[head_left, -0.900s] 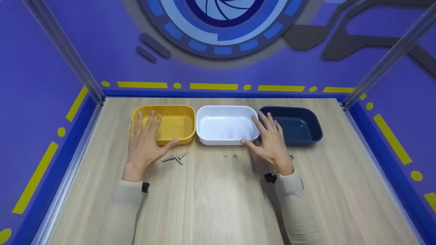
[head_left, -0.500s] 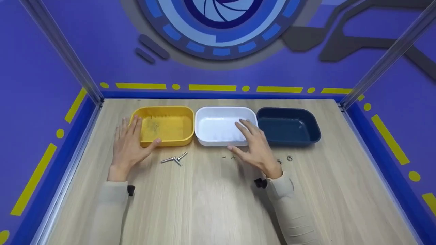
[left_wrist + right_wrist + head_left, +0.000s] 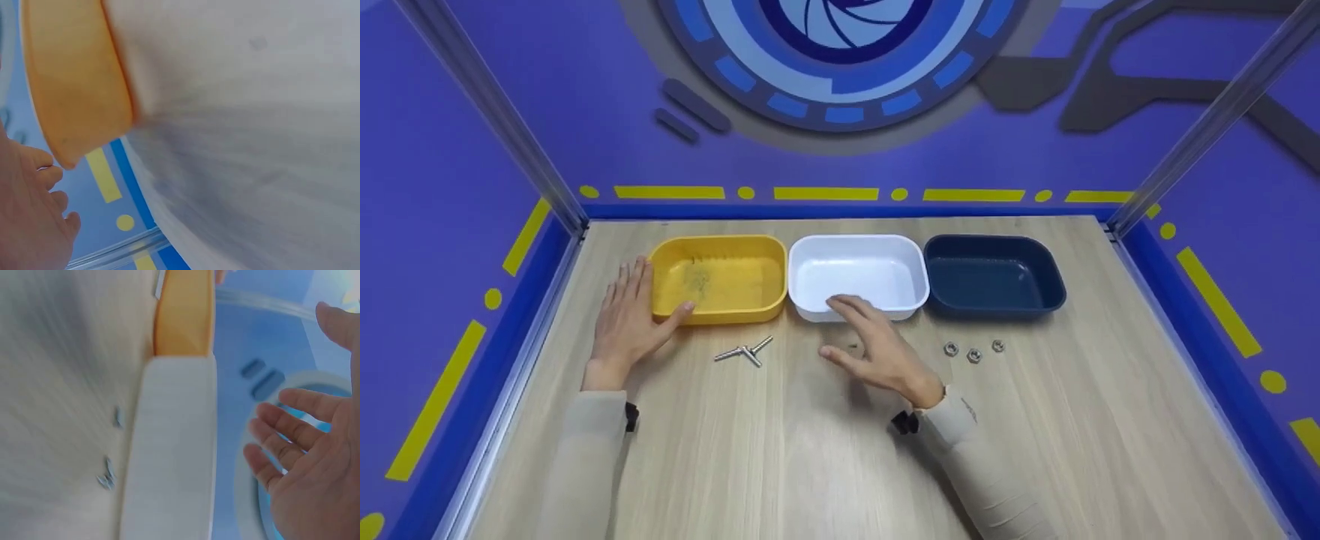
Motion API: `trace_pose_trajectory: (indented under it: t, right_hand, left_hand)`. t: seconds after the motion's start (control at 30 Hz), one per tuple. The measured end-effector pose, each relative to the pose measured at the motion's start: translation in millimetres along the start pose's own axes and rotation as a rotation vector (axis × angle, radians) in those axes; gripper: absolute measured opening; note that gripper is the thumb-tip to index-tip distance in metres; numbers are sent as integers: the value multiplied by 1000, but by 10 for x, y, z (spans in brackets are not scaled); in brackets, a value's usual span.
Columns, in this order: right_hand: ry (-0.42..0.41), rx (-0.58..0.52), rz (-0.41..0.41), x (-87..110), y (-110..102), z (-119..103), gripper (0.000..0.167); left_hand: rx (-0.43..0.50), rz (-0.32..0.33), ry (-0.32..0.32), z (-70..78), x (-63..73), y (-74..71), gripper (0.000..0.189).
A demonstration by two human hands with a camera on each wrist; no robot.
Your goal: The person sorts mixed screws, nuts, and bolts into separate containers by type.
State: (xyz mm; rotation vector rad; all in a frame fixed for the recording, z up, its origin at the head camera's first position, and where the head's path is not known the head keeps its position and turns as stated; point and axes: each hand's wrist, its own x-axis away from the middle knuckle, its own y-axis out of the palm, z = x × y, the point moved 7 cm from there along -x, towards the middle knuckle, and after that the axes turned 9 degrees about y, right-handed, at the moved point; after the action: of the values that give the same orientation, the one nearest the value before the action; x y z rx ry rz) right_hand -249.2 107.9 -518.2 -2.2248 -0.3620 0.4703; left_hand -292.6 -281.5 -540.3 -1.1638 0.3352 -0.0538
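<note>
My left hand (image 3: 624,322) lies along the left side of the yellow bin (image 3: 735,289), thumb near its front rim, fingers straight. My right hand (image 3: 877,349) hovers in front of the white bin (image 3: 859,274) with its fingers spread and nothing held. Below it, small screws (image 3: 109,475) lie on the table; in the head view the hand hides most of them. Several long bolts (image 3: 745,351) lie crossed in front of the yellow bin. Three hex nuts (image 3: 974,355) sit in front of the dark blue bin (image 3: 997,277).
The three bins stand side by side in a row toward the back of the wooden table (image 3: 810,465). Blue printed panels (image 3: 840,169) enclose the back and sides, with metal posts (image 3: 1185,142) at the corners.
My left hand has moved left from over the yellow bin to its side. My right hand has moved left and nearer from between the white and dark bins, uncovering the nuts.
</note>
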Motion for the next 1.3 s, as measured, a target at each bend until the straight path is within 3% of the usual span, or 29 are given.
trace_pose_trajectory:
  t: [0.27,0.5,0.9,1.07,1.3]
  right_hand:
    - [-19,-77,-129,-22,390,-97,68]
    - [8,-262,-222,-188,702,-105,60]
    - [151,-372,-162,-465,1012,-72,38]
    - [161,-370,-98,-531,1109,-47,30]
    - [180,-308,-78,-561,1174,-90,24]
  left_hand:
    - [41,-40,-13,-114,6,55,111]
    - [60,-57,-17,-148,9,97,112]
    - [57,-82,-16,-145,-2,109,113]
    - [70,-83,-12,-139,-6,119,113]
    - [96,-80,-16,-160,0,133,113]
